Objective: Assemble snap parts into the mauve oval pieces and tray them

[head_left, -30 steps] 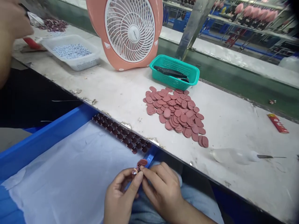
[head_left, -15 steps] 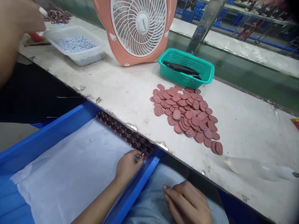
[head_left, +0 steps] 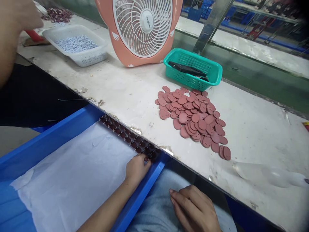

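a big pink-orange fan with a white front stands on the bench, between a white tray and a green basket. the tray has lots of tiny pale blue bits in it. the basket has holes in its sides, and a long black thing lies inside. past the tray is a heap of dark red bits. a gray metal post rises behind the basket.

This was a factory workroom: a long, worn white table held a big pile of flat, oval, dusty-red pieces and a white plastic tub of tiny bits, with boxy blue bins far behind.
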{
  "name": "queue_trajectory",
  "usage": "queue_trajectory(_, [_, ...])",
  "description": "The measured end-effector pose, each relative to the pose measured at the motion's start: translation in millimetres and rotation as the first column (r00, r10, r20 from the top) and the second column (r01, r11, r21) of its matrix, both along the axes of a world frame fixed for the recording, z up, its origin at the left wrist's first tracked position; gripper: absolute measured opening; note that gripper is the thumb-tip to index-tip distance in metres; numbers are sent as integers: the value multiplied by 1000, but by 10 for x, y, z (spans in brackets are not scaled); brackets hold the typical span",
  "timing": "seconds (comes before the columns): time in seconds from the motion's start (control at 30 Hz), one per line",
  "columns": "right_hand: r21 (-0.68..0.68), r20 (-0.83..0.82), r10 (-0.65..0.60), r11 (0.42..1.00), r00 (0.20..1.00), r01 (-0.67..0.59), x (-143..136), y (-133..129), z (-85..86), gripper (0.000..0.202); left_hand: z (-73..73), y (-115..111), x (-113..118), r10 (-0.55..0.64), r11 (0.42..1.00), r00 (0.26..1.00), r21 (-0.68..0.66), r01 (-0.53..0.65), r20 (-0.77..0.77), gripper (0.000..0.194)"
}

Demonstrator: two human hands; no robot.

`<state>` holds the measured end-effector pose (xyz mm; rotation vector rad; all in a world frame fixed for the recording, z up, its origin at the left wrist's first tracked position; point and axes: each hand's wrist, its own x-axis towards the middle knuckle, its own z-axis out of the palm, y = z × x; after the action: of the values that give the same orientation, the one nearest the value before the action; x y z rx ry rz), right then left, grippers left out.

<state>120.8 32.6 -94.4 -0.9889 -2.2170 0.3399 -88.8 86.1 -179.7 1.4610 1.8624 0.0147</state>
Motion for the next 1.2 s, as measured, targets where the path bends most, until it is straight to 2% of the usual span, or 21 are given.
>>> queue_trajectory(0.2, [-5, 16, -4, 1000, 1000, 4, 38, -14, -21, 14, -50, 18, 45, -30, 999, 998, 22, 31, -54, 25])
queue_trajectory(0.37, [-19, 14, 8, 1000, 1000, -7, 54, -20, -37, 14, -1, -12, 54, -32, 996, 997, 82, 37, -67, 20])
queue_trajectory(0.57, [-28, 5, -3, 1000, 1000, 3, 83, -11, -18, 14, 166, -124, -202, 35, 986, 999, 166, -28, -42, 21])
queue_trajectory(0.67, [-21, 1, -4, 1000, 1000, 4, 90, -1, -1, 13, 196, -171, -323, 75, 981, 995, 185, -62, -66, 22])
queue_trajectory(0.83, [0, 10, 12, 1000, 1000, -12, 68, -10, 16, 13, 104, -161, -212, -14, 975, 998, 221, 27, -58, 23])
queue_trajectory(1.0, [17, 13, 13, 1000, 1000, -13, 75, -43, 20, 13, -44, -49, -41, -114, 984, 987, 127, 128, -110, 22])
queue_trajectory(1.2, [18, 17, -3, 1000, 1000, 2, 116, -71, -8, 12, -53, -78, -51, -145, 984, 980, 85, 158, -134, 23])
